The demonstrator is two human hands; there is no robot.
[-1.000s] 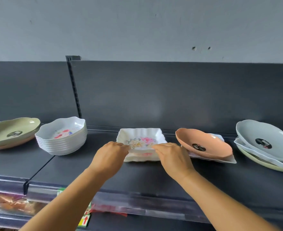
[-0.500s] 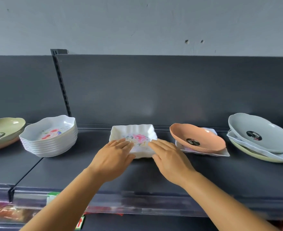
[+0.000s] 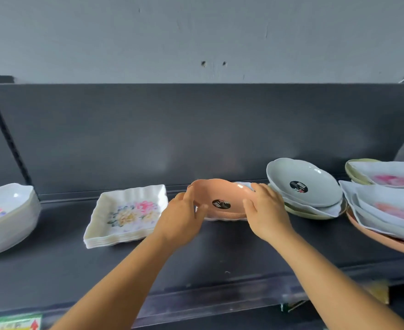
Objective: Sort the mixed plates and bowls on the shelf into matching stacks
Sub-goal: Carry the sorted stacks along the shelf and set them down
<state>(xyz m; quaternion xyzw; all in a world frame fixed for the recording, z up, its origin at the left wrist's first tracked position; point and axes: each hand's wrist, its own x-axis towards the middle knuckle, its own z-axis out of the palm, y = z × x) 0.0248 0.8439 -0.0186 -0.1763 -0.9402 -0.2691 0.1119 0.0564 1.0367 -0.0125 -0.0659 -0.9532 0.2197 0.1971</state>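
A peach oval plate [image 3: 220, 192] with a black sticker sits tilted on a white square plate [image 3: 224, 219] in the middle of the dark shelf [image 3: 148, 263]. My left hand [image 3: 182, 216] grips its left rim and my right hand [image 3: 266, 210] grips its right rim. To the left lies a stack of white square floral plates [image 3: 124, 214]. Further left stands a stack of white floral bowls [image 3: 5, 217]. To the right, a grey oval plate [image 3: 303, 182] tops a mixed pile.
At the far right sits a jumbled pile of white floral square plates [image 3: 386, 203] over a peach plate [image 3: 384, 241] and a green one [image 3: 356, 172]. The shelf's dark back panel [image 3: 196, 129] rises behind. A clear price rail [image 3: 220, 298] runs along the front edge.
Both hands left the white square floral stack and moved right onto the peach oval plate, gripping its two sides. The camera view swung to the right.
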